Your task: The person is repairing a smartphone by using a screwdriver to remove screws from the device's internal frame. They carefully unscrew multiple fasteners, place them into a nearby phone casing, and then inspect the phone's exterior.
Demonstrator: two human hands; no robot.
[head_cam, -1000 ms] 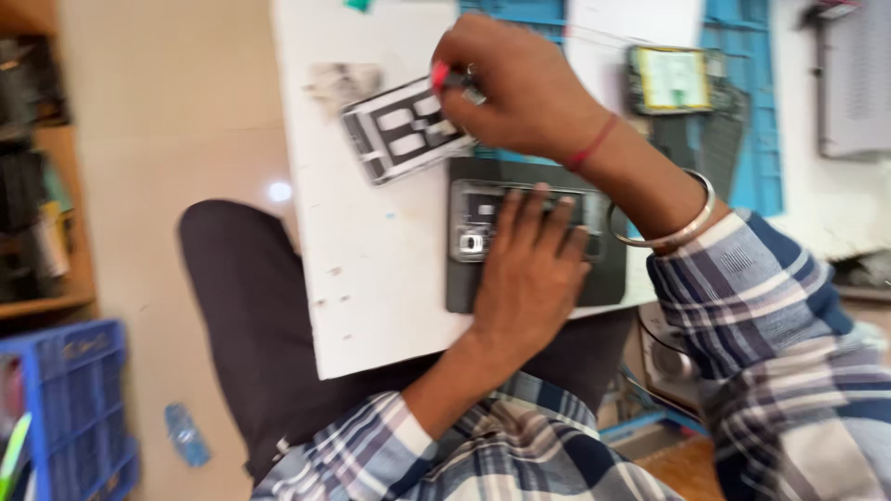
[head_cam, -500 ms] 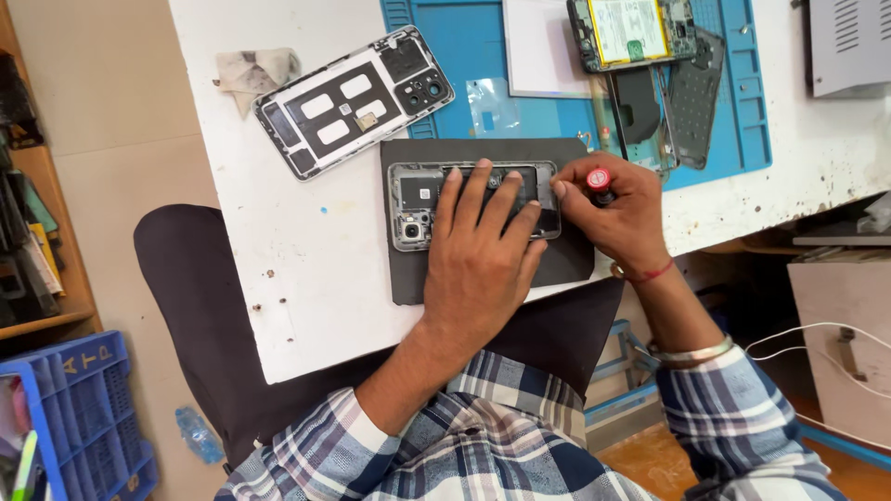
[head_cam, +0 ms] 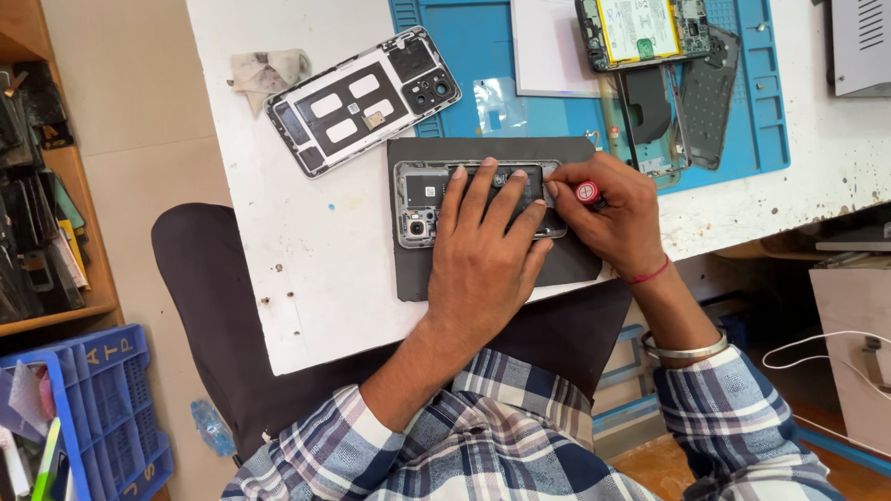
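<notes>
1. One opened phone (head_cam: 422,202) lies back-side up on a dark grey work mat (head_cam: 575,264), near the front edge of the white tabletop (head_cam: 278,278). Its camera cluster and bare boards show at the left end; the rest is under the fingers.
2. Judging by the bare circuitry, it is light, thin and stiff but fragile. The safest hold looks to be on the frame edges, or flat pressure over the middle, not on the connectors or lenses.
3. The left hand (head_cam: 483,255) lies flat on the phone with fingers spread, pinning it to the mat.
4. The right hand (head_cam: 617,218) is pinched shut around a small red-capped screwdriver (head_cam: 587,192), held at the phone's right end; the tip is hidden.
5. The mat probably keeps the phone from sliding on the tabletop.
6. A removed back cover (head_cam: 357,100), pale inside with dark patches, lies apart to the upper left, near a crumpled cloth (head_cam: 269,70).
7. Further back, a blue repair mat (head_cam: 742,102) carries another opened phone with a pale battery (head_cam: 640,28) and some dark loose plates (head_cam: 705,93).
</notes>
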